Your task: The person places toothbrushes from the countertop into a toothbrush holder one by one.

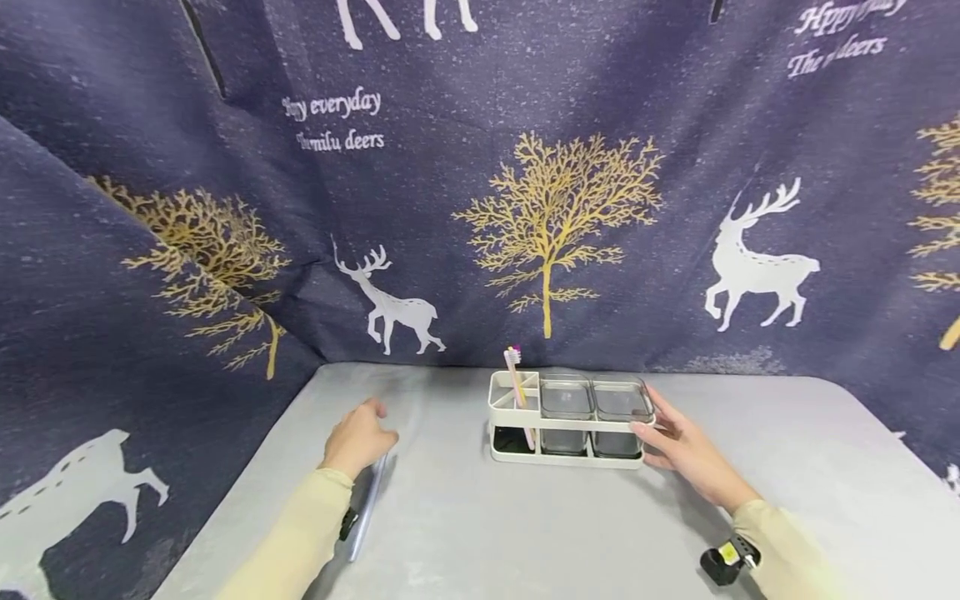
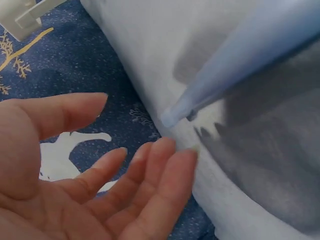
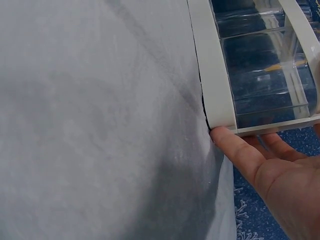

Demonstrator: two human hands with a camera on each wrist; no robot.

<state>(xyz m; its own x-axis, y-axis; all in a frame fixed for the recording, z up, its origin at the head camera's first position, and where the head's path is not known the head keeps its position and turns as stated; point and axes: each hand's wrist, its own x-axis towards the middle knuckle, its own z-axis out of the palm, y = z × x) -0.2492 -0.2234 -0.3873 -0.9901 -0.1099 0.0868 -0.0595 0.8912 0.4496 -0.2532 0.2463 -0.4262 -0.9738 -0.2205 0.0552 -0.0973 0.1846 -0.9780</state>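
Note:
A white rack (image 1: pixel 498 410) stands at the middle of the grey table. It holds a pink toothbrush (image 1: pixel 516 379) upright in its left slot and two clear cups (image 1: pixel 566 400) side by side to the right. My right hand (image 1: pixel 678 446) lies against the rack's right end with fingers fairly straight; its thumb (image 3: pixel 235 145) touches the lower corner of the white rack wall (image 3: pixel 212 75). My left hand (image 1: pixel 360 437) hovers with relaxed, empty fingers (image 2: pixel 160 170) over the table's left part. Just by it lies a slender light-blue item (image 1: pixel 366 508), its tip (image 2: pixel 170 119) near my fingertips.
A dark blue cloth with deer and gold trees (image 1: pixel 555 217) hangs behind and along the left side. The grey table cover (image 1: pixel 525 533) runs to the front; its left edge (image 2: pixel 145 100) drops beside my left hand. A black wrist camera (image 1: pixel 723 562) sits at my right cuff.

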